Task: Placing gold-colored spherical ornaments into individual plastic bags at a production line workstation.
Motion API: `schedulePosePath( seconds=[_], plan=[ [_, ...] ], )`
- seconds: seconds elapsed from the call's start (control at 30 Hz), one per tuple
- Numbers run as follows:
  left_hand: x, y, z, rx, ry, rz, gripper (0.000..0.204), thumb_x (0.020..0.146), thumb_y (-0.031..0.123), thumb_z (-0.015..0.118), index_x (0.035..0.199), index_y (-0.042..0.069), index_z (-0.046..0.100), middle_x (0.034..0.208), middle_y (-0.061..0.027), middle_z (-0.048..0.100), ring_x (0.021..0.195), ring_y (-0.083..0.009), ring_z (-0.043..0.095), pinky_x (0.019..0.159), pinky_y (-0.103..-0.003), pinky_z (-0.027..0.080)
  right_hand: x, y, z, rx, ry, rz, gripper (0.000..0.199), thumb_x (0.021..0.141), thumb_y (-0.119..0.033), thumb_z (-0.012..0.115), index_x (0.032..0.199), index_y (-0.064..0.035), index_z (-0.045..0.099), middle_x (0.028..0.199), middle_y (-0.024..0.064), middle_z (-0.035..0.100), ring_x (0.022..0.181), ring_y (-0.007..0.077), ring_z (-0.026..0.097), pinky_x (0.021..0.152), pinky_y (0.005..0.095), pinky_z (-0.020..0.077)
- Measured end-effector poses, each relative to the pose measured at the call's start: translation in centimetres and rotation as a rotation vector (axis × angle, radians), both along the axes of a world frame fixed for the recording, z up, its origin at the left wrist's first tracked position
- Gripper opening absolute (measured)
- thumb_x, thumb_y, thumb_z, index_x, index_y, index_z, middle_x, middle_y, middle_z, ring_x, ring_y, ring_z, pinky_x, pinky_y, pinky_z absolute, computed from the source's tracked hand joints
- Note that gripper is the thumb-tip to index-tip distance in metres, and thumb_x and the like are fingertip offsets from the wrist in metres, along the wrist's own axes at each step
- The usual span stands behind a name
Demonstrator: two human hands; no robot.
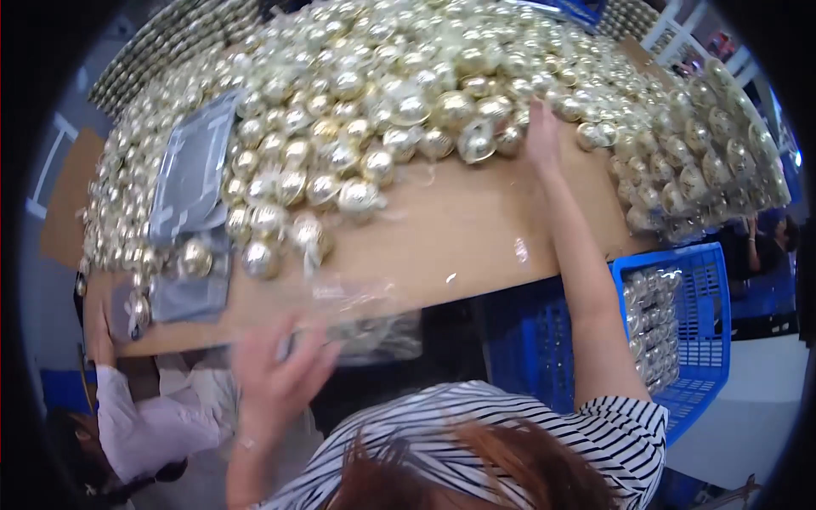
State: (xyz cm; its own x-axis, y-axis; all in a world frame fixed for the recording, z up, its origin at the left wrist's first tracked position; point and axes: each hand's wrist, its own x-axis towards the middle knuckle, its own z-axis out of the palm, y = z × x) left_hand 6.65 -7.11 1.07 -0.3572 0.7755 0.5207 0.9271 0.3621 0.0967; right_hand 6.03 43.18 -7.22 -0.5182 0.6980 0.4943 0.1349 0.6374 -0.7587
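Observation:
A broad heap of shiny gold ball ornaments [412,106], many in thin clear wrapping, covers the far part of a brown cardboard-topped table [476,221]. My right hand [544,140] reaches out to the heap's near edge and rests against the balls there; its fingertips are hard to make out. Closer to my body, my left hand [285,361] is raised at the table's front edge, its fingers half curled and smeared by motion. Beside it lies a crinkled clear plastic bag [357,293]. Below the edge shows a clear pack [374,336] with silvery contents.
A blue plastic crate [718,331] holding packed balls stands at the right. Clear packs of balls [701,170] are stacked at the table's right end. Flat grey plastic bags [195,166] lie left among the balls. Another person's white sleeve [119,399] is at the lower left.

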Motion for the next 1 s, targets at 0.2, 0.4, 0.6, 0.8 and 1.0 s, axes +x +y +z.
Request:
schedulePosePath(
  seconds=[0.2, 0.4, 0.6, 0.8, 1.0],
  plan=[
    [-1.2, 4.7, -4.0, -0.117, -0.152, 0.008, 0.079, 0.059, 0.046, 0.077, 0.128, 0.018, 0.052, 0.135, -0.0112, 0.044, 0.116, -0.0312, 0.043, 0.095, -0.041, 0.037, 4.3, -8.8, 0.0, 0.184, -0.316, -0.013, 0.066, 0.081, -0.032, 0.070, 0.134, -0.0028, 0.043, 0.128, 0.0188, 0.045, 0.121, 0.0309, 0.045, 0.101, 0.0389, 0.0374],
    [-4.3, 2.7, -1.2, -0.261, -0.195, 0.140, 0.110, 0.049, 0.052, 0.084, 0.141, 0.013, 0.036, 0.144, -0.0205, 0.031, 0.128, -0.0424, 0.029, 0.103, -0.055, 0.026, 4.1, -4.5, 2.2, 0.161, -0.409, 0.121, 0.070, 0.066, -0.019, 0.083, 0.123, -0.0037, 0.046, 0.125, 0.0171, 0.052, 0.114, 0.0297, 0.051, 0.097, 0.0383, 0.0408],
    [-4.0, 3.8, -2.4, -0.244, -0.307, 0.085, 0.103, 0.055, 0.043, 0.084, 0.141, 0.013, 0.035, 0.142, -0.0168, 0.034, 0.131, -0.0391, 0.027, 0.106, -0.052, 0.025, 5.1, -3.8, 2.9, 0.376, -0.671, 0.061, 0.067, 0.072, -0.015, 0.077, 0.130, -0.0048, 0.044, 0.120, 0.0149, 0.055, 0.103, 0.0254, 0.058, 0.086, 0.0351, 0.0480],
    [-4.1, 3.5, -2.6, -0.230, -0.316, 0.103, 0.102, 0.053, 0.042, 0.084, 0.140, 0.015, 0.038, 0.140, -0.0146, 0.037, 0.130, -0.0381, 0.029, 0.106, -0.051, 0.025, 11.0, -8.3, 1.7, -0.919, 0.369, 0.637, 0.067, 0.079, -0.018, 0.067, 0.137, -0.0112, 0.035, 0.127, 0.0128, 0.049, 0.100, 0.0271, 0.058, 0.085, 0.0386, 0.0498],
    [-4.8, 4.4, -2.9, -0.217, -0.317, 0.079, 0.101, 0.053, 0.043, 0.084, 0.140, 0.017, 0.039, 0.141, -0.0135, 0.037, 0.131, -0.0377, 0.029, 0.106, -0.050, 0.026, 11.6, -14.1, 0.2, -1.051, 0.185, 0.728, 0.060, 0.082, -0.013, 0.066, 0.135, -0.0127, 0.037, 0.130, 0.0142, 0.049, 0.107, 0.0275, 0.057, 0.089, 0.0381, 0.0480]
  ],
)
